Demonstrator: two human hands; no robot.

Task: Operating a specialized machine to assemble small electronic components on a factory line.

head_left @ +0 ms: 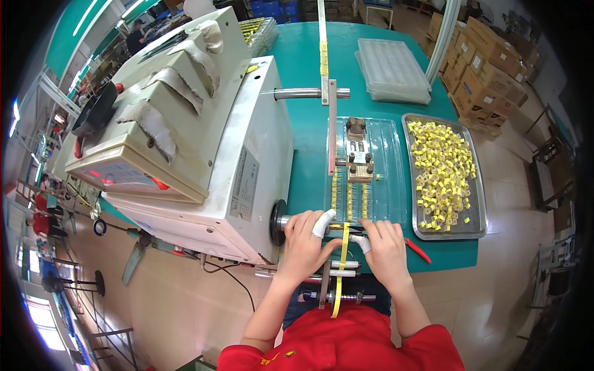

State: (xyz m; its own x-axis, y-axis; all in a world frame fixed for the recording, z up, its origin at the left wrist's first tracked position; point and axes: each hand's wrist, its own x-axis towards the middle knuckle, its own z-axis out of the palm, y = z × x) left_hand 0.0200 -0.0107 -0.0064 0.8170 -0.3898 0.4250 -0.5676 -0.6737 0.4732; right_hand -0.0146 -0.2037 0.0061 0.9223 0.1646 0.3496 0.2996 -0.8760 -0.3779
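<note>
A narrow yellow tape (338, 287) runs up from the rollers near my body to the winding machine's spindle (284, 224). My left hand (304, 244) is at the spindle's left, fingers bent, with a white wrap on one finger and the thumb tip beside the tape. On the tape's other side, my right hand (385, 247) has curled fingers and a white-wrapped thumb close to the tape. Between the fingertips, the small work piece is too hidden to make out. A red tool handle (418, 251) sticks out right of my right hand; whether I hold it cannot be told.
At left stands the large white machine (260, 154). Beyond my hands, a clear plastic tray (387, 185) holds rows of yellow-wrapped parts under a metal fixture (357, 151). Right of it is a metal tray (479, 216) of small yellow pieces. Stacked clear trays (393, 65) lie farther back.
</note>
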